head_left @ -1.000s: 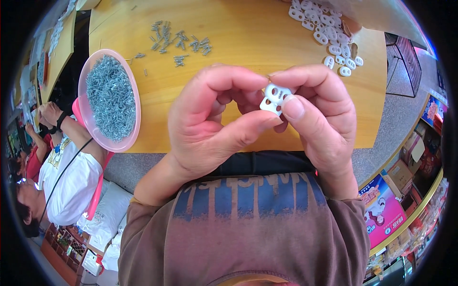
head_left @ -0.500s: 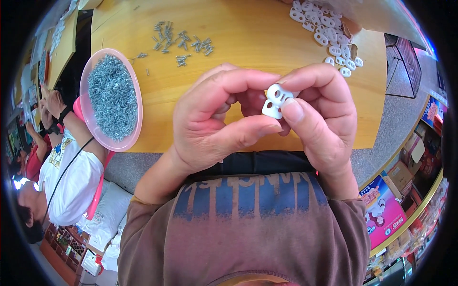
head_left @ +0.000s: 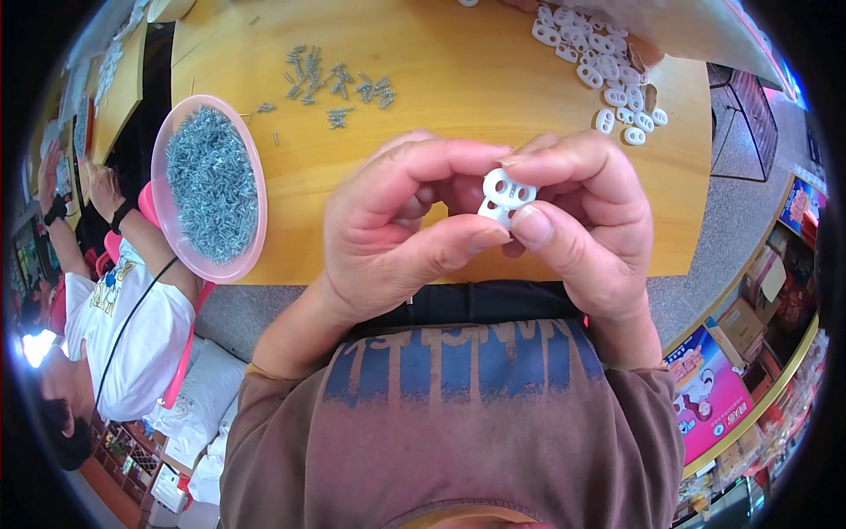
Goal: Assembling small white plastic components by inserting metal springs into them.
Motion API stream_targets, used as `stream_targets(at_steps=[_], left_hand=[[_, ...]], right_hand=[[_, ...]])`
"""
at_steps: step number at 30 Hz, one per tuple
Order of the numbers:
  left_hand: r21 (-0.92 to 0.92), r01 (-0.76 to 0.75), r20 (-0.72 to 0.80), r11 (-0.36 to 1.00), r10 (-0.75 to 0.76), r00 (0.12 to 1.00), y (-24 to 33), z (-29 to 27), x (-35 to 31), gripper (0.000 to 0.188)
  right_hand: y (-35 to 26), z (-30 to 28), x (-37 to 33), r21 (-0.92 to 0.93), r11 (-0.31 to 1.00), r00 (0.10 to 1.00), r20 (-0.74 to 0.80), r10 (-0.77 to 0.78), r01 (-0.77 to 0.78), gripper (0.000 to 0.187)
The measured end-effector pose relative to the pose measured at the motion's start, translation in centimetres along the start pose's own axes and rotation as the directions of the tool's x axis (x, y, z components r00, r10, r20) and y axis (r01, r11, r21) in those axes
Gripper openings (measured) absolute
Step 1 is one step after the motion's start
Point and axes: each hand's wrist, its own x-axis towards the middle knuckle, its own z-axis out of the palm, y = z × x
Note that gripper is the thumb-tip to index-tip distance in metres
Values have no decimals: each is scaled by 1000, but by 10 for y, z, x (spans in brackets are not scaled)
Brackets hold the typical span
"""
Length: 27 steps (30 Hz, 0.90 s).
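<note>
Above the near edge of the table, my left hand and my right hand meet around a white plastic cord lock. Its upper part is a rounded piece with two holes, set over a lower white part that also has holes. The right thumb and index finger pinch it from the right. My left thumb and index fingertips press at its left side, with both hands closed. The remaining fingers curl behind and hide its back; whether a spring sits inside cannot be seen.
A pink oval bowl full of small metal springs stands on the left. Loose springs lie at the far left-middle of the table. White two-hole pieces are heaped far right. Another person works at left.
The cord lock has been turned between my fingers: its two-holed upper face now shows more squarely. My hands stay in nearly the same place. At left, the other person's hands have moved.
</note>
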Motion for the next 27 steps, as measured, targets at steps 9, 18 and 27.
stream_targets(at_steps=[9, 18, 27], left_hand=[[218, -118, 85, 969, 102, 991, -3, -9, 1, 36], [56, -85, 44, 995, 82, 996, -5, -10, -1, 39], [26, -117, 41, 993, 115, 992, -10, -10, -1, 36]], right_hand=[[-2, 1, 1, 99, 992, 996, -43, 81, -77, 18], [1, -3, 1, -27, 999, 998, 55, -29, 31, 31], [3, -6, 2, -98, 995, 997, 79, -27, 34, 28]])
